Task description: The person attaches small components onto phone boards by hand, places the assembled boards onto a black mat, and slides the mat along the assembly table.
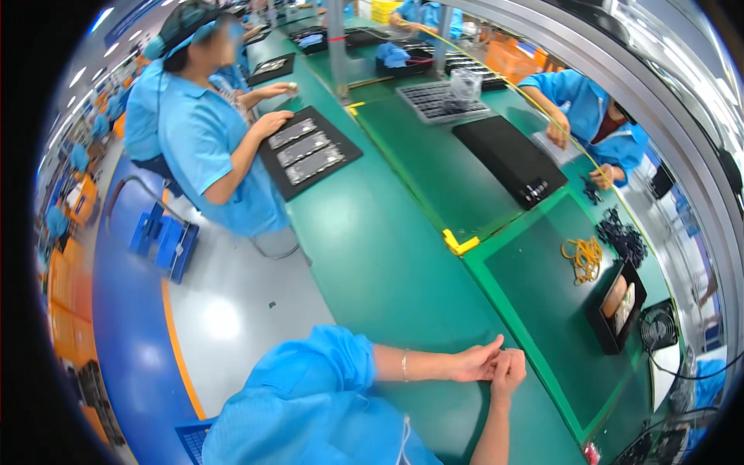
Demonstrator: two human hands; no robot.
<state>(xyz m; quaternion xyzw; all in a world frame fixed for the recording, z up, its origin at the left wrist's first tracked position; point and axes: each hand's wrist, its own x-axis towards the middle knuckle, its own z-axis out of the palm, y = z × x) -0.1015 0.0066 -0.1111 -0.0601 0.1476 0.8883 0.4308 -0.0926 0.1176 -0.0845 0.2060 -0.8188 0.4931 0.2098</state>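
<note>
Over the green tabletop [349, 271], close to its near edge, my two hands meet. My left hand [474, 363], with a thin bracelet on the wrist, has its thumb raised and its fingers curled toward the other hand. Pressed against those fingertips is my right hand [508, 372], its fingers bent in. Whatever lies between them, if anything, is hidden by the fingers. A green mat [558, 333] with a lighter border begins just to the right of both hands.
A black bin [595, 314], a small fan [659, 325], yellow bands [583, 260] and dark cables [620, 236] lie at right. A long black case [508, 159] is farther back. Co-workers sit across and stand left by a black tray [349, 151] holding grey panels.
</note>
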